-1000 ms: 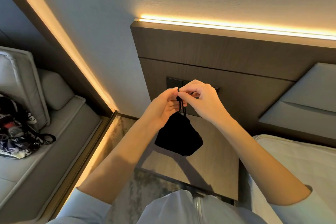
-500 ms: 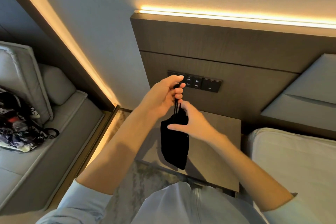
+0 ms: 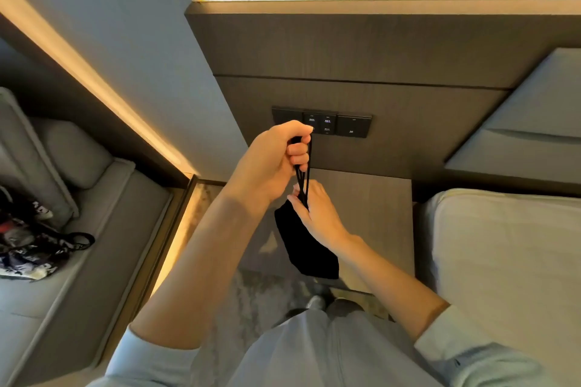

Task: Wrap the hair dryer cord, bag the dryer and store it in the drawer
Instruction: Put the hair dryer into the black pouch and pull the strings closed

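Over the wooden bedside tabletop (image 3: 371, 217): left hand (image 3: 273, 163) fisted on black drawstrings (image 3: 305, 179), right hand (image 3: 317, 214) pinching small black fabric pouch (image 3: 309, 248) neck, best cinched slowly, evenly.

Matt black cloth bag (image 3: 309, 248) at centre; smooth matt wood-grain tabletop (image 3: 374, 214); glossy dark switch panel (image 3: 352, 126) above it.

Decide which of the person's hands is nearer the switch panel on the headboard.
Left. The left hand grips the drawstrings just below the switch panel; the right hand is lower, at the black bag.
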